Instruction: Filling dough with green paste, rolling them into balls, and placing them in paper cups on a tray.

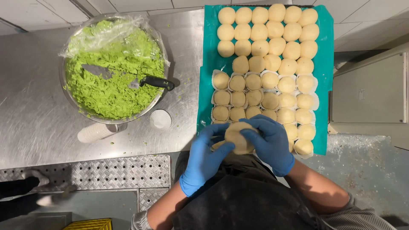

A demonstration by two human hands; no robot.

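Head view: steel table (34, 106), teal tray (326, 72), white tiled wall (140, 4).

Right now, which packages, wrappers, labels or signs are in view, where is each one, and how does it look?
Plastic film: clear, crumpled, over the far edge of the steel bowl.
Paper cups stack: white, pleated, lying in front of the bowl.
Single paper cup: white, round, beside the stack.
Grey cabinet label: small, pale.

Open steel left of a crowded tray
Bare tabletop (34, 110) lies between the bowl of green filling (111, 68) and the teal tray (326, 64); dough balls (268, 42) fill the tray.
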